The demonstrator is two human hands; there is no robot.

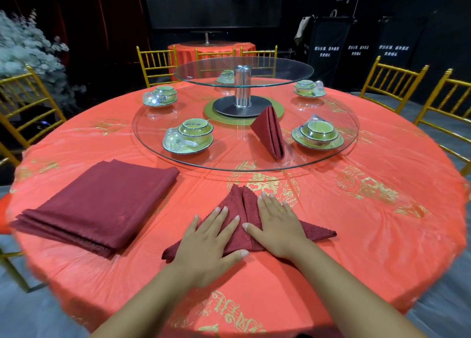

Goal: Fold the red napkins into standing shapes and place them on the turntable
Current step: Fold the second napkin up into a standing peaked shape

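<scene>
- Directly in front of the person, the half-folded napkin (239, 197) lies flat on the tablecloth (369, 223). It sits just short of the turntable (224, 156) and does not touch its near rim.
- Long axis: left to right, along the base, with one tail showing past each wrist. The apex points away from the person, toward the turntable, and a centre seam runs back from it between the hands.
- Left hand (209, 238): flat, fingers straight and spread, pressing the left half and gripping nothing.
- Right hand (277, 225): also flat, fingers extended toward the apex, pressing the right half and holding nothing.
- Both hands sit astride the seam, about equally near it — so the next fold probably closes the halves about that line.
- Finished napkin (269, 133): standing on the glass beyond the apex and slightly right, so the right hand is likely the nearer one for placing.
- Napkin stack (102, 202): unfolded, well to the left — nearer the left hand.
</scene>
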